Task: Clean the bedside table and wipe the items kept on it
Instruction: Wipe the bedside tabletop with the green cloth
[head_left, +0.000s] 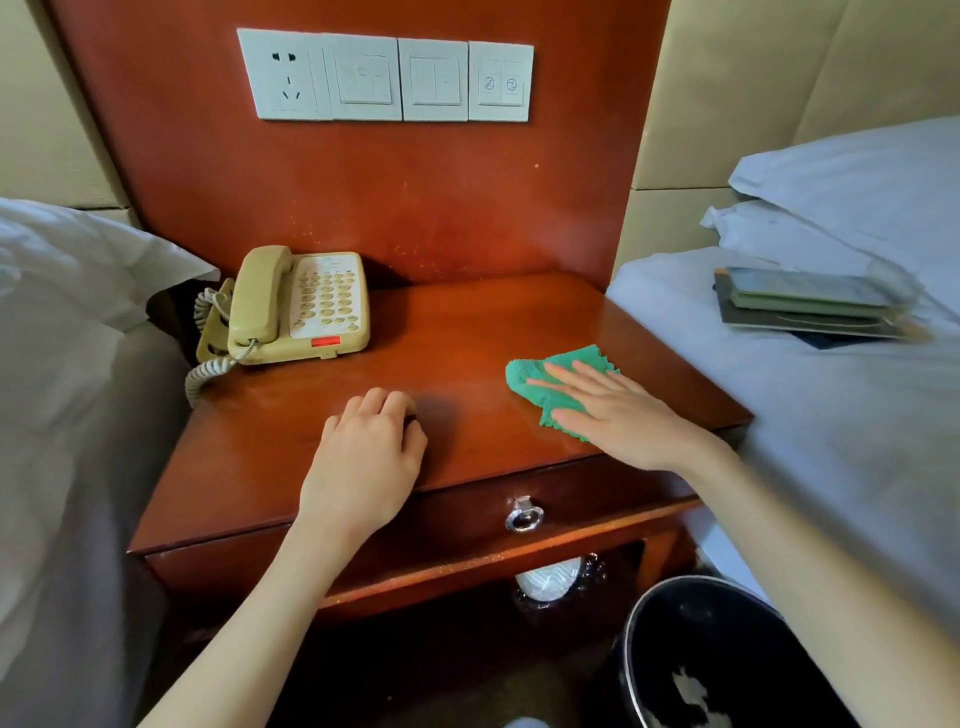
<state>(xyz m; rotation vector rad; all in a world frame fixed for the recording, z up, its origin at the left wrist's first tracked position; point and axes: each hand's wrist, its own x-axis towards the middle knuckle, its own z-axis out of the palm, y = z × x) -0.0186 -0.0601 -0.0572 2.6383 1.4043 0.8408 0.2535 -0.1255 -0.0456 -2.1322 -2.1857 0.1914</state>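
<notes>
At the bottom right of the frame stands a dark bin (727, 654), and just above it the drawer front with its metal ring pull (523, 516). On the desk (457, 332), in the centre of the frame, the left hand (366, 462) rests near the front edge with its fingers curled under; it seems to hold nothing, though the fingertips are hidden. Right of centre, the right hand (613, 410) lies flat, fingers straight and spread, pressing a green cloth (556, 384) onto the wood close to the right edge.

Farther back, at centre left, a beige phone (304, 306) sits on the desk with its coiled cord trailing over the left side. On the bed at the right lies a small stack of booklets (810, 304), probably moved off the desk.

The wood shows a faint dull smear across the middle, so the wiping looks under way, not finished. The patch under the phone, the phone itself and the booklets appear to be left to wipe.
</notes>
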